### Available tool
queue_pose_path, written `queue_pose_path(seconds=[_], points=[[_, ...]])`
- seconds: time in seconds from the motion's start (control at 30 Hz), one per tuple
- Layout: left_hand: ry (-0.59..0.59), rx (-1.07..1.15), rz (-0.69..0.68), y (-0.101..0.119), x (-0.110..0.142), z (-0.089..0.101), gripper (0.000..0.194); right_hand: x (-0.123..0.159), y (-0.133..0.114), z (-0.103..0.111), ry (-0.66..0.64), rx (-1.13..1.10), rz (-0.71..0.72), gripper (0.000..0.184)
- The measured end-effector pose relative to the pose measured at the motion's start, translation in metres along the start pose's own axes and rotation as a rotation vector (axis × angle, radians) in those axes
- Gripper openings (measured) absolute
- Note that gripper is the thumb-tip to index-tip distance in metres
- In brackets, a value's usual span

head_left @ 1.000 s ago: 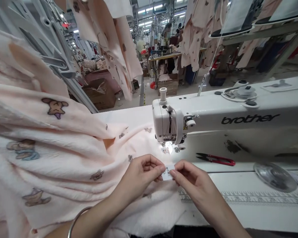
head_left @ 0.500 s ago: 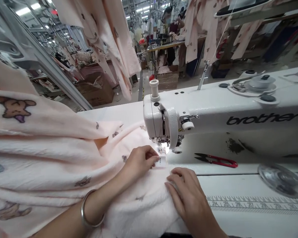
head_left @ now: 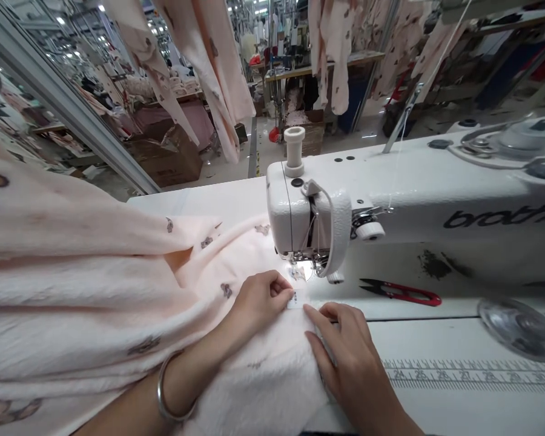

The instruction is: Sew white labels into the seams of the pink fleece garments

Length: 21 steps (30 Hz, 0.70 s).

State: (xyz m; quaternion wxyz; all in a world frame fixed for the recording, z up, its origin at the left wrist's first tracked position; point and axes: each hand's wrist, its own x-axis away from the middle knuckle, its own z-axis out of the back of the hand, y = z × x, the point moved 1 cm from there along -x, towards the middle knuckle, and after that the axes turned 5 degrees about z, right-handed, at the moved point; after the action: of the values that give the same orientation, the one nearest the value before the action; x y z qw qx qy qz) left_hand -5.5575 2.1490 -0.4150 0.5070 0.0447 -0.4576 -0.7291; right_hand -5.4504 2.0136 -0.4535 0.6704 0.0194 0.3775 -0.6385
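Note:
A pale pink fleece garment (head_left: pixel 118 284) printed with small bears lies heaped over the table's left side and under the white sewing machine (head_left: pixel 390 200). My left hand (head_left: pixel 261 300) pinches a small white label (head_left: pixel 298 298) against the fabric edge, just in front of the lit presser foot (head_left: pixel 305 269). My right hand (head_left: pixel 345 351) lies on the fabric edge to the right of the label, fingers stretched and pressing the cloth down; its fingertips almost touch the label. A metal bangle (head_left: pixel 172 390) circles my left wrist.
Red thread snips (head_left: pixel 402 292) lie on the machine bed to the right. A round metal disc (head_left: pixel 520 327) sits at the table's right, above a printed ruler strip (head_left: pixel 472 375). More pink garments (head_left: pixel 209 66) hang overhead. Cardboard boxes (head_left: pixel 168 157) and other work tables stand behind.
Both hands first held the label between them in the air. My left hand then carried it to the fabric edge by the presser foot, and my right hand let go and settled on the cloth.

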Motion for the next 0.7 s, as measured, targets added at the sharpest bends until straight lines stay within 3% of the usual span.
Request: queue_pose_path(seconds=[0.43, 0.6, 0.7], points=[[0.069, -0.093, -0.109, -0.001, 0.001, -0.004, 0.009, -0.001, -0.003, 0.003, -0.008, 0.041, 0.009, 0.032], [0.166, -0.392, -0.411, 0.004, 0.027, 0.009, 0.024, -0.003, -0.004, 0.004, 0.005, 0.065, 0.044, 0.031], [0.093, -0.625, -0.637, 0.000, 0.046, 0.016, 0.030, -0.003, -0.003, 0.004, 0.012, 0.066, 0.065, 0.031]])
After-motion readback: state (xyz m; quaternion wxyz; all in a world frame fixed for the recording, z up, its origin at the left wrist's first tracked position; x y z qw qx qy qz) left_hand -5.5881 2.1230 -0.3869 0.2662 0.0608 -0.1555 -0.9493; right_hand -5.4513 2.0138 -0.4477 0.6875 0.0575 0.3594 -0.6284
